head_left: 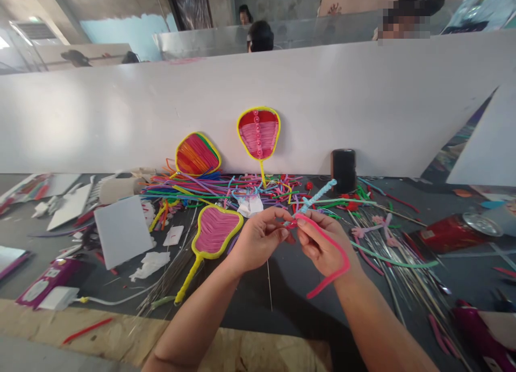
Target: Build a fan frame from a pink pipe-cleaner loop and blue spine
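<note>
Both hands meet over the dark tabletop, fingertips nearly touching. My right hand (318, 243) pinches a pink pipe cleaner (336, 248) whose loose end bends down across the palm. My left hand (264, 237) has thumb and forefinger closed on the pink pipe cleaner's other end. A light blue twisted pipe cleaner (320, 194) slants up and right from between the hands; the fingers partly hide its lower end. Left of my left hand lies a yellow-rimmed fan shape with pink filling (217, 229). A thin wire (270, 286) shows below the left fingers.
Loose pipe cleaners (193, 186) heap along the white partition (161, 108). Two more fan shapes (258, 133) lean there, near a black phone (343, 170). At right are thin wires (387, 275) and a red can (455, 232). White card (123, 232) lies left. People sit beyond.
</note>
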Demonstrator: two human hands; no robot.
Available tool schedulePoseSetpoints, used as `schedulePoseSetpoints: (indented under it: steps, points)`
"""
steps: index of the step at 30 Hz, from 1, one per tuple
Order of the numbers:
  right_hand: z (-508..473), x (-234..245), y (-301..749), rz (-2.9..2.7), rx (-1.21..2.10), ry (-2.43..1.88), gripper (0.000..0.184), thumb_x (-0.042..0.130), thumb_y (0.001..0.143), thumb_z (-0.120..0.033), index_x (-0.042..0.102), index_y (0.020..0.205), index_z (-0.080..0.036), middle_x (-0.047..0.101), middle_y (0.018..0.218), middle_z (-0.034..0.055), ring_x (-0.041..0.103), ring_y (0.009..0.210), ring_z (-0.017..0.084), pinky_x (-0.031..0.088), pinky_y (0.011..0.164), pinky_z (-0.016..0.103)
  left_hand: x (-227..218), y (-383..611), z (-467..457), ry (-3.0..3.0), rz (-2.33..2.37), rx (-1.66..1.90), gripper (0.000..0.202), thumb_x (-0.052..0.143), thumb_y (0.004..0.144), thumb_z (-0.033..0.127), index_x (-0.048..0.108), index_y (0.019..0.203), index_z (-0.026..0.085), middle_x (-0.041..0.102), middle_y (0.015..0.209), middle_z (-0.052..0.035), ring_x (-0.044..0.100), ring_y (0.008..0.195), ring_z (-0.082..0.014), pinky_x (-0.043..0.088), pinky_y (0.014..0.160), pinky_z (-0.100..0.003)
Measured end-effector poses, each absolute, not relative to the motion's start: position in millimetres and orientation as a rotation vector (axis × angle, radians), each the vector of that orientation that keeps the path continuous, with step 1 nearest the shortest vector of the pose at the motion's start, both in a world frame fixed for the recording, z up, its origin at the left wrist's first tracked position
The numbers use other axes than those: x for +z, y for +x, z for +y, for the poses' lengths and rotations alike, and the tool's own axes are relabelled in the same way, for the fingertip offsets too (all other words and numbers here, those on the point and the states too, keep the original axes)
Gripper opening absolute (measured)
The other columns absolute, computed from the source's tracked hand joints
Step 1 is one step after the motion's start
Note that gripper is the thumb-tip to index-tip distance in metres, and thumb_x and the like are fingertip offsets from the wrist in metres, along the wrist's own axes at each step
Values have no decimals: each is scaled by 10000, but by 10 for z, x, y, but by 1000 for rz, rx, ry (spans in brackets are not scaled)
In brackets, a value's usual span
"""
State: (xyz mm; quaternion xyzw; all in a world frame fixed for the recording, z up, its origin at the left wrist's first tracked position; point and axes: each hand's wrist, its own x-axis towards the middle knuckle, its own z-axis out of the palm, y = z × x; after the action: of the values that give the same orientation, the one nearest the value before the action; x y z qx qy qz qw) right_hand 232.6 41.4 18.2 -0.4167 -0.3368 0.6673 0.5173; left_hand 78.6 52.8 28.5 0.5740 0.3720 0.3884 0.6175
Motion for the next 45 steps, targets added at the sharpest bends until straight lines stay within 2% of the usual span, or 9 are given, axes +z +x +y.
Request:
schedulePoseSetpoints:
  steps: [6,12,20,28,32,38,42,45]
  points:
    - [404,164,2316,-871,1604,-1001,288,700,717,-396,535,654,-168,522,455,-59,341,306,18,193,319,142,260,803,530,1284,818,924,228,649,777,313,544,918,168,643,661,7,619,653,-123,441,648,-224]
    - [425,173,2298,-885,1602,-1024,317,721,673,-431,553,656,-162,512,445,-59,334,297,20,192,312,152,264,803,531,1251,849,928,216,654,763,281,538,894,155,640,651,5,612,657,-116,447,673,-227]
    - [438,106,2298,-914,1561,-984,290,700,727,-421,582,696,-158,495,466,-63,303,328,10,188,324,149,262,793,555,1232,864,903,208,647,757,260,557,899,139,643,669,-6,599,656,-109,441,672,-226]
    - [443,95,2292,-944,1541,-967,287,662,761,-415,549,682,-164,465,458,-72,300,328,19,186,334,163,232,810,562,1225,878,949,272,655,763,264,581,984,123,651,687,-24,625,696,-133,468,699,-245]
    - [448,102,2289,-966,1536,-995,313,657,757,-441,531,671,-167,449,450,-76,293,330,22,187,333,164,215,819,554,1298,929,973,235,614,792,225,602,1004,123,671,722,-33,635,719,-131,475,717,-239]
    - [451,120,2284,-1008,1516,-1032,297,619,782,-426,520,664,-172,431,452,-79,319,345,31,209,332,160,228,829,546,1308,952,1018,154,611,771,205,615,903,127,670,687,-24,632,682,-125,477,694,-228]
    - [457,125,2279,-1029,1478,-1071,265,597,792,-413,524,692,-179,431,444,-83,319,339,37,211,329,161,273,830,554,1303,972,963,233,609,758,203,614,978,126,674,692,-24,639,693,-132,471,682,-225]
    - [463,117,2267,-1080,1411,-1139,258,583,800,-403,520,685,-180,425,430,-83,337,332,43,226,328,164,277,843,562,1307,1028,928,271,625,731,203,609,992,132,647,644,2,619,631,-120,451,613,-208]
